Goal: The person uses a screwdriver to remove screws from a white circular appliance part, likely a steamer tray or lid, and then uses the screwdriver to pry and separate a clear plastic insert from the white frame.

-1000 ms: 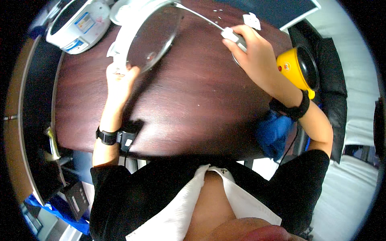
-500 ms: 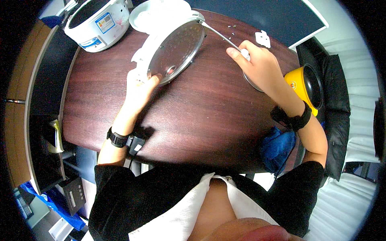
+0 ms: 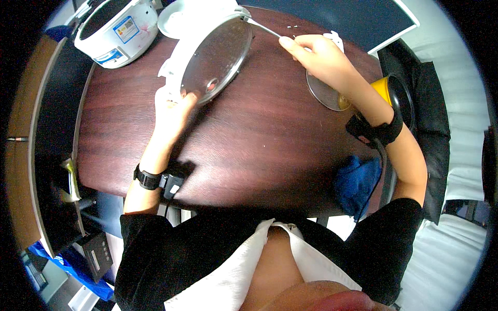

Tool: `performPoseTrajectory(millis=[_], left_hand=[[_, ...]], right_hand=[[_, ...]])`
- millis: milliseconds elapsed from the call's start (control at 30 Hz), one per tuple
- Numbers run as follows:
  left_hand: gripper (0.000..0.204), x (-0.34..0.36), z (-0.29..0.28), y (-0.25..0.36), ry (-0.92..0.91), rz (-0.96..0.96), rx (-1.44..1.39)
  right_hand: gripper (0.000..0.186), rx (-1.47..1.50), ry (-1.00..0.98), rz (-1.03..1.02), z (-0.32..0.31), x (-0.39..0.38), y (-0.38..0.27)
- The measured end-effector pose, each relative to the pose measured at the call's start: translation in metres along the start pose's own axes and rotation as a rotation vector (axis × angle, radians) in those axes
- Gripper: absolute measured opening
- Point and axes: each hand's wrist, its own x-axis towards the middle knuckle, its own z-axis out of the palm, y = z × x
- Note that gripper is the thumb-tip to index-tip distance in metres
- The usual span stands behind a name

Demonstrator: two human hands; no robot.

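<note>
My left hand [image 3: 174,111] grips the near edge of a white rice cooker lid [image 3: 174,54], thumb on its rim and the other fingers mostly hidden beneath. The lid is tilted, showing its round, shiny inner plate [image 3: 220,57]. My right hand [image 3: 327,59] is closed around a screwdriver [image 3: 264,27] with a slim metal shaft; its handle is hidden in the fingers. The shaft's far end meets the lid's far edge. Under my right wrist lies a round metal-rimmed disc [image 3: 324,94]. A small white plastic part [image 3: 333,38] sits just beyond that hand.
At the far left stands a white cooker body [image 3: 116,39]. A round white piece [image 3: 171,20] lies behind the lid. Several tiny screws [image 3: 293,26] are scattered at the back. A yellow pot [image 3: 383,89] is at the right edge, a blue cloth bag [image 3: 358,184] nearer me on the brown table [image 3: 233,155].
My right hand has moved up and left, closing further over the screwdriver's handle and uncovering more of the disc. The lid stays in my left hand; the whole view has shifted slightly.
</note>
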Motion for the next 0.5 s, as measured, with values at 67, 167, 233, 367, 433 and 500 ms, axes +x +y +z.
performPoseTrajectory(millis=[67, 167, 233, 367, 433, 500], left_hand=[[0.015, 0.001, 0.001, 0.003, 0.025, 0.025, -0.04], [0.009, 0.0, 0.01, 0.014, 0.029, 0.052, -0.111], [0.007, 0.0, 0.009, 0.018, 0.018, 0.015, -0.069], [0.006, -0.002, 0.017, 0.03, 0.063, 0.004, -0.115], [0.013, -0.004, 0.012, 0.028, 0.02, -0.066, -0.053], [0.021, -0.004, 0.007, 0.022, -0.006, -0.085, -0.062]], right_hand=[[0.048, -0.096, 0.097, -0.046, -0.005, -0.005, -0.008], [0.044, -0.265, 0.217, -0.106, -0.006, -0.009, -0.012], [0.042, -0.397, 0.311, -0.169, -0.007, -0.01, -0.014], [0.038, -0.616, 0.435, -0.285, -0.008, -0.012, -0.015], [0.035, -0.651, 0.474, -0.336, -0.005, -0.013, -0.015], [0.031, -0.668, 0.519, -0.4, 0.003, -0.014, -0.011]])
